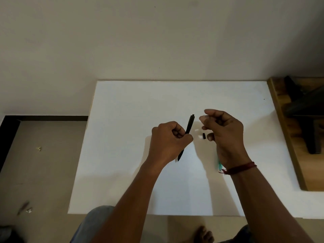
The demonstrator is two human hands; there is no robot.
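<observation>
My left hand (168,139) grips a black pen (189,124) in a fist above the white table (122,155). The pen's clicker end points up and away, and its tip sticks out below the hand. My right hand (226,135) hovers just right of the pen with its fingers loosely curled and slightly blurred. Nothing shows between those fingers. A small black pen part (204,135) and a tiny white bit (200,137) sit by the right thumb; they seem to lie on the table.
Something green (219,165) peeks out from under my right wrist, which wears a red thread. A wooden shelf (287,137) stands at the table's right edge. Scraps (39,148) lie on the floor at the left. A bare foot (204,234) shows below the table's near edge.
</observation>
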